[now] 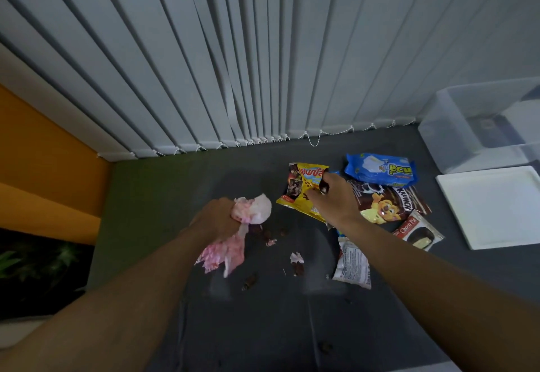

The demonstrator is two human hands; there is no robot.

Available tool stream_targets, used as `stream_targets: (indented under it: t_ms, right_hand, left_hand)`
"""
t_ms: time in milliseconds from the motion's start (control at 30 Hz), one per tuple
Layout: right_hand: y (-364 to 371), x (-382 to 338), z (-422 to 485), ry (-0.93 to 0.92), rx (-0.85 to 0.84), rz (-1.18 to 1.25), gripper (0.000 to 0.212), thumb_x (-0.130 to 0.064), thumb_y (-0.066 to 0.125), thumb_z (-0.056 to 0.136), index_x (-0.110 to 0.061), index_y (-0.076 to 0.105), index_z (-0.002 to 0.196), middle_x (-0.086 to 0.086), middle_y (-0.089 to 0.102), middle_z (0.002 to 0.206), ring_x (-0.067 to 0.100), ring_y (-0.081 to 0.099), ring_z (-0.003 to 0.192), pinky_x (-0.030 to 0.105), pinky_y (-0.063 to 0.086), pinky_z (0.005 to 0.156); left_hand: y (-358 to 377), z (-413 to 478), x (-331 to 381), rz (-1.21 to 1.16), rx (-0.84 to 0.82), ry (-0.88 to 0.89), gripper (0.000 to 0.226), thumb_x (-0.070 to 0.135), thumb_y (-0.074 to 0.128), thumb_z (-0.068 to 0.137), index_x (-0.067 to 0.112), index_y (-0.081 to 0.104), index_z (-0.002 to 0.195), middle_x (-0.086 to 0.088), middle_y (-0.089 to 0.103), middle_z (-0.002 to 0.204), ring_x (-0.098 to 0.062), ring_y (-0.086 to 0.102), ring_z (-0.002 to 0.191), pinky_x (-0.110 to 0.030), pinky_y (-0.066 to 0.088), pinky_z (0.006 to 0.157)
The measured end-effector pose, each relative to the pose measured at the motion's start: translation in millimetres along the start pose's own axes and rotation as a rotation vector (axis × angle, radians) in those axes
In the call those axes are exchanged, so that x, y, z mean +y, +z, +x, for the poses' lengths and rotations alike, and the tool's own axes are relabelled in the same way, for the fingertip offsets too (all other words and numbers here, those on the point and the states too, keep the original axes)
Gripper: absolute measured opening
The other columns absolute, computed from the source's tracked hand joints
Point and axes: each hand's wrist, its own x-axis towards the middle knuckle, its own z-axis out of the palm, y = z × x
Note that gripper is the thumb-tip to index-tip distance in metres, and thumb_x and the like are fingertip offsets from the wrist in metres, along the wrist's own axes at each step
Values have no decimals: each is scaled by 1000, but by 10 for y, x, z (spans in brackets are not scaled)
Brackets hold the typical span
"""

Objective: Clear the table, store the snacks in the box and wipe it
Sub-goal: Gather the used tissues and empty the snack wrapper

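Early stage: left hand [216,219] grips crumpled pink-stained tissue [252,209]; right hand [331,199] pinches yellow foil snack packet [299,193]. Remaining plastic snack packets [380,168] beside those fingers unstored; brown crumbs [249,281] unwiped.

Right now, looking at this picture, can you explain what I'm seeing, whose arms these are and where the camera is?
There is no machine: a person wears one camera on the head, looking down at their own arms. The left hand grips a crumpled, pink-stained tissue. The right hand grips a yellow packet. On the dark table lie a blue packet, a brown packet, a Choco Pie, a white packet and brown crumbs. A clear box and a white lid sit at the far right.
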Motion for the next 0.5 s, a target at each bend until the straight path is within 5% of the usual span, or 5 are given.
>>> stream_targets:
  t_ms: [133, 233, 333, 433, 500]
  right_hand:
    - [-6, 35, -1, 3, -11, -11, 5, -18, 65, 82, -14, 63, 83, 0, 65, 82, 10, 60, 73, 25, 40, 60]
    - [-24, 53, -5, -5, -5, -12, 4, -16, 65, 83, -13, 64, 85, -2, 64, 81, 5, 58, 71, 21, 39, 58]
    - [-27, 96, -8, -10, 10, -8, 5, -14, 66, 83, -10, 65, 86, 0, 66, 79, 10, 60, 72, 24, 44, 62]
    - [-10, 176, -6, 2, -2, 9, 10, -16, 67, 84, -12, 68, 93, 1, 67, 86, 12, 63, 78, 27, 47, 68]
    - [0, 224, -4, 18, -6, 28, 10, -16, 67, 83, -14, 68, 93, -2, 67, 86, 10, 63, 79, 25, 46, 69]
  left_hand:
    - [43, 11, 6, -22, 29, 31, 26, 22, 55, 86, 11, 68, 106, -14, 69, 111, -34, 65, 104, -39, 52, 88]
    - [63, 126, -122, -12, 48, 39, 40, 53, 48, 67, 30, 65, 96, -9, 61, 116, -33, 65, 106, -45, 55, 86]
    - [216, 409, -315, 71, -61, 34, 64, 51, 58, 72, 37, 53, 134, -5, 35, 152, -28, 45, 136, -49, 45, 105]
    - [201, 398, -162, 99, -84, 17, 36, 35, 62, 84, 27, 58, 119, -7, 57, 131, -27, 58, 118, -43, 50, 97]
    - [247, 421, -134, 90, -23, -14, 38, 30, 65, 87, 16, 58, 122, -11, 59, 127, -31, 58, 116, -41, 49, 96]
